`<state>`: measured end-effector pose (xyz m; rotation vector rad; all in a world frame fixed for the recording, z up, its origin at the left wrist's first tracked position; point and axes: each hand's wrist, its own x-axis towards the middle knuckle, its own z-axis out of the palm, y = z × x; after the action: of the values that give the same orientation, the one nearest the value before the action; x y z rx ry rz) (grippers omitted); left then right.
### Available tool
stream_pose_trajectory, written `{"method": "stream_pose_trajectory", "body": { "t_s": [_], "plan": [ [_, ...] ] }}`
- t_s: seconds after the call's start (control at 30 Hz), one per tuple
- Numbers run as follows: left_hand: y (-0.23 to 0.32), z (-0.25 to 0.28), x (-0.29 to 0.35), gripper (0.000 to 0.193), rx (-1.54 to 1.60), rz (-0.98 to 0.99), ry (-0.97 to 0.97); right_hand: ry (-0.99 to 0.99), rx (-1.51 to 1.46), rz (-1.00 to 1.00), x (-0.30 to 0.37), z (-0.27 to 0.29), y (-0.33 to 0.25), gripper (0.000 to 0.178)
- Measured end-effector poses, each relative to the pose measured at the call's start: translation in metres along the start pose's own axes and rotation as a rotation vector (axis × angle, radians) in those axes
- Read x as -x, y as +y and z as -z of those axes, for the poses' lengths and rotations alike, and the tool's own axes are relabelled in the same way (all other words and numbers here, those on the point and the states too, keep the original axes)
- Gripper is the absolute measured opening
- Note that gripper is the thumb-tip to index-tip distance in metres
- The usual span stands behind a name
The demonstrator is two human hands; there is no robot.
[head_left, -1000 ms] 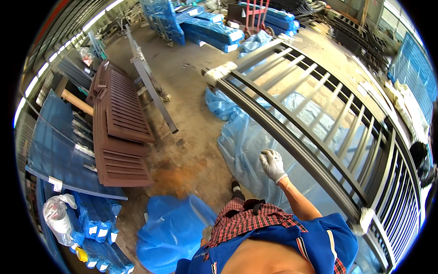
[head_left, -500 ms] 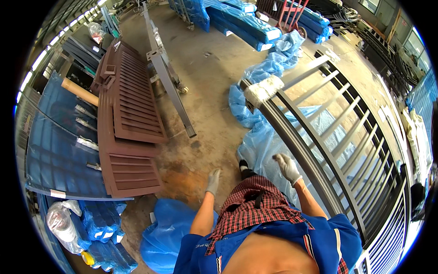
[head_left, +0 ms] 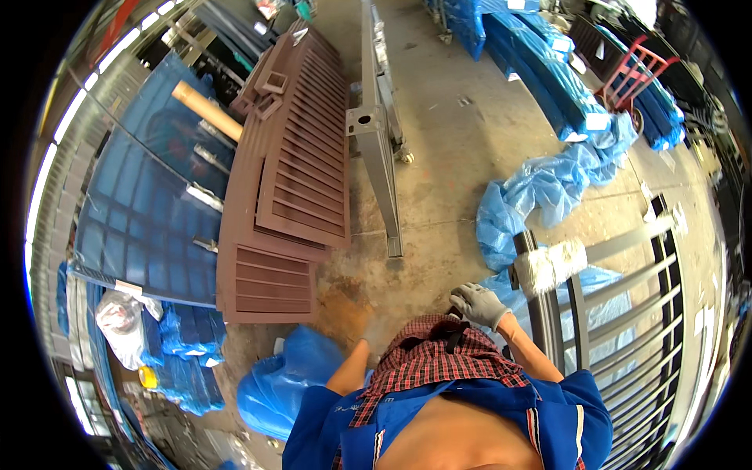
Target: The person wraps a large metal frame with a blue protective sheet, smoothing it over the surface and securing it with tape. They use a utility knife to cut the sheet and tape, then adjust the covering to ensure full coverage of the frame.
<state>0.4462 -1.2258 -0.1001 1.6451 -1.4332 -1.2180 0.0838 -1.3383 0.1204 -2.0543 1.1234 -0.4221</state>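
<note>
My right hand (head_left: 479, 304), in a pale grey glove, hangs in front of my waist with its fingers loosely stretched and nothing seen in them. It is nearest to the dark metal railing (head_left: 544, 329) on my right, apart from it. White fluffy wrap (head_left: 552, 265) is bound round the end of that railing's thick rail. My left hand (head_left: 366, 338) is low by my left side, beside the checked cloth at my waist (head_left: 439, 368). Its fingers are smeared and mostly lost against the floor. Below it lies a heap of blue plastic film (head_left: 290, 384).
Brown slatted panels (head_left: 290, 188) lean at left against a blue-wrapped sheet (head_left: 141, 211). A grey metal beam (head_left: 380, 172) on a wheeled stand extends ahead. Crumpled blue film (head_left: 540, 188) trails across the floor to blue-wrapped bundles (head_left: 540, 70) and a red hand truck (head_left: 638, 74).
My view has turned left, so the railing and panels sit further right. My right hand has swung up and inward before my waist; my left hand has dropped closer to my body.
</note>
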Motion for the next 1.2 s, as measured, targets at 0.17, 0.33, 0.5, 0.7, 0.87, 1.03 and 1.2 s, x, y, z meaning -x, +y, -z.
{"method": "stream_pose_trajectory", "body": {
  "t_s": [0.17,0.33,0.5,0.7,0.87,1.03,1.2],
  "plan": [
    [-0.017,0.044,0.000,0.031,0.488,0.735,0.425,-0.153,0.166,-0.097,-0.062,0.036,0.047,0.033],
    [-0.057,0.047,-0.055,0.030,0.238,0.791,0.082,-0.173,0.306,-0.298,-0.088,0.070,0.121,0.036],
    [-0.062,0.024,-0.229,0.029,-0.505,0.250,-0.492,0.208,-0.007,-0.660,-0.069,0.121,0.121,0.040],
    [0.053,-0.062,-0.424,0.039,0.316,0.589,-0.359,0.447,-0.384,-0.866,-0.053,0.135,0.124,0.040],
    [0.151,-0.151,-0.523,0.023,0.169,0.431,-0.450,0.596,-0.416,-0.959,-0.061,0.138,0.137,0.037],
    [0.181,-0.221,-0.549,0.016,-0.099,0.296,-0.804,0.673,-0.492,-1.023,-0.060,0.132,0.159,0.038],
    [0.205,-0.272,-0.630,0.020,-0.372,0.109,-1.120,0.750,-0.509,-1.238,-0.057,0.119,0.192,0.039]
  ]
}}
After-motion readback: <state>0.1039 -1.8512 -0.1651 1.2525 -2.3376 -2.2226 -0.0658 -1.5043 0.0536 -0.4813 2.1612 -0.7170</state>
